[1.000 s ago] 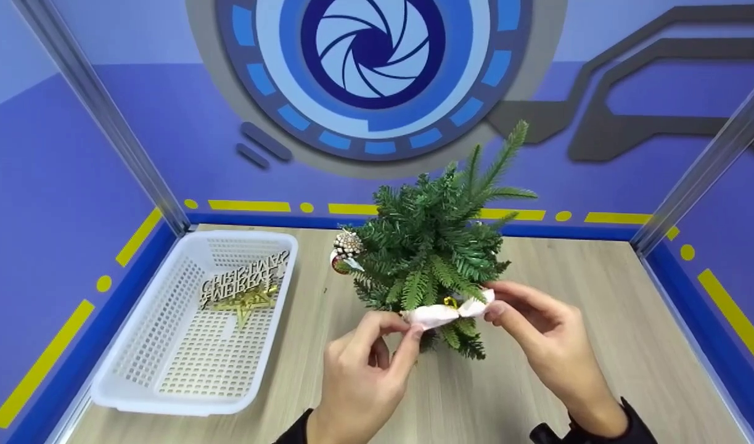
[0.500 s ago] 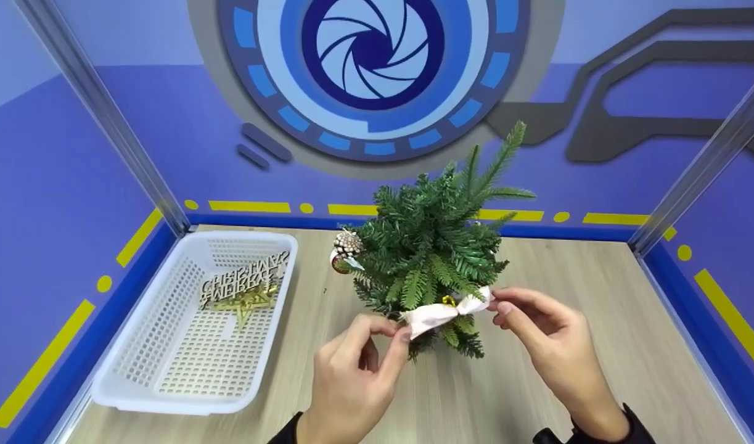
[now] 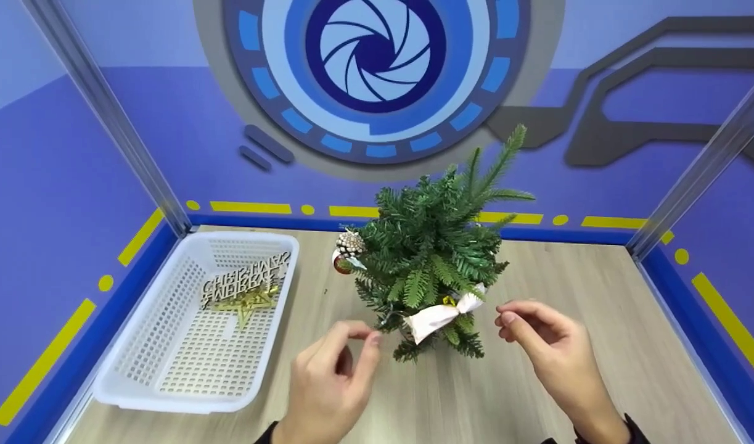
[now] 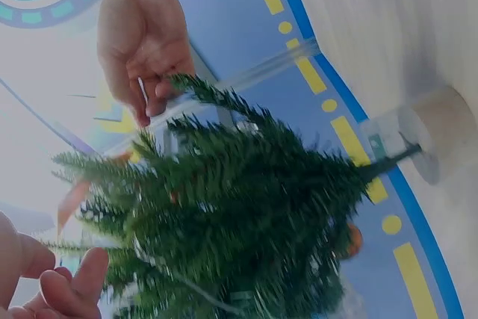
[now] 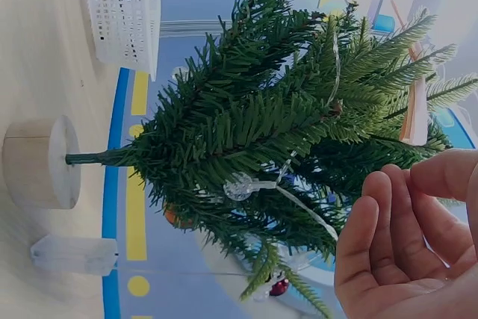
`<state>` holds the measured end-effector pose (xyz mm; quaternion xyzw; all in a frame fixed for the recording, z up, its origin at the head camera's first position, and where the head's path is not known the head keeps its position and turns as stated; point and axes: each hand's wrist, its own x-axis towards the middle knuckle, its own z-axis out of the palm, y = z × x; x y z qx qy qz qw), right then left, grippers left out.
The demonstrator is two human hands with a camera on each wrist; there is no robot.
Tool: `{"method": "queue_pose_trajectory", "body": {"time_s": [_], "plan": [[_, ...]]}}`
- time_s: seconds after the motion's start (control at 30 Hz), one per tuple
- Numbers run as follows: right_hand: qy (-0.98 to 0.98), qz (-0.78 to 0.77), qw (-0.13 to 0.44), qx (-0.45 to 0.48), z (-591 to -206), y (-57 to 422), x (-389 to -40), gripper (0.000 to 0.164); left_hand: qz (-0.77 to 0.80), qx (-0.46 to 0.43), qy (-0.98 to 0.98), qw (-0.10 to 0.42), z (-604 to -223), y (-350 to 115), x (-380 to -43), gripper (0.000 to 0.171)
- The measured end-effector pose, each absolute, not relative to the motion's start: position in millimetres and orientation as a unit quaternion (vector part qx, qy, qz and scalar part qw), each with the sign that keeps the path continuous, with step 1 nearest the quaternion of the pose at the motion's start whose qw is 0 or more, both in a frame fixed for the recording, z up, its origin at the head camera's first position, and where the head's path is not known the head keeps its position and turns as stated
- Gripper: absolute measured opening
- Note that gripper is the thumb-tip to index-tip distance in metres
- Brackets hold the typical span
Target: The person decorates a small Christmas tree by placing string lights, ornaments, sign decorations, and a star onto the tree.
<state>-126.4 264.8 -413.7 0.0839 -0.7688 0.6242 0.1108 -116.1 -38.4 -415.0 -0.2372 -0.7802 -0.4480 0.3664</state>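
Observation:
A small artificial Christmas tree point(image 3: 435, 246) stands on the table on a round wooden base point(image 5: 37, 162). Low on its front hangs a white ribbon bow point(image 3: 435, 320) with a gold tie at its middle, its left end drooping. Left of the bow is my left hand point(image 3: 330, 376), thumb and forefinger close together, holding nothing. To the right, my right hand point(image 3: 555, 351) stays apart from the bow, its fingers loosely bent and without anything in them. A pinecone ornament point(image 3: 350, 243) and a red ornament point(image 3: 341, 264) hang on the tree's left side.
On the left stands a white perforated basket point(image 3: 111, 382) holding a "Merry Christmas" lettering piece point(image 3: 247, 280) and gold stars point(image 3: 247, 305). A light string with a clear bulb point(image 5: 239, 186) runs through the branches; a clear box point(image 5: 75, 255) lies by the base. Blue printed panels enclose the table.
Both hands have let go of the bow's ends and drawn apart, the left toward the lower left, the right slightly outward. The bow now hangs on the tree, its left end lower.

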Motion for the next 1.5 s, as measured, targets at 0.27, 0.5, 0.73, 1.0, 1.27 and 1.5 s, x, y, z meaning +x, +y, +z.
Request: {"method": "queue_pose_trajectory", "body": {"time_s": [0.27,0.5,0.73,1.0,1.27,1.5], "plan": [[-0.783,0.613,0.107,-0.009,-429,276,-128,0.021,-0.380,-0.145,-0.862,0.302,-404,-95,-127,0.015],[-0.812,0.575,0.099,-0.025,-453,294,-137,0.025,-0.299,-0.089,-0.893,0.326,-385,-149,-158,0.029],[-0.816,0.568,0.094,-0.042,-472,302,-145,0.025,-0.282,-0.066,-0.937,0.194,-377,-195,-208,0.052],[-0.823,0.560,0.089,-0.040,-488,304,-154,0.024,-0.233,-0.053,-0.970,0.043,-394,-234,-266,0.076],[-0.823,0.560,0.085,-0.042,-496,309,-155,0.025,-0.199,-0.080,-0.976,-0.036,-434,-250,-305,0.054],[-0.821,0.563,0.084,-0.044,-496,311,-153,0.023,-0.183,-0.094,-0.969,-0.135,-465,-260,-322,0.076]]}}
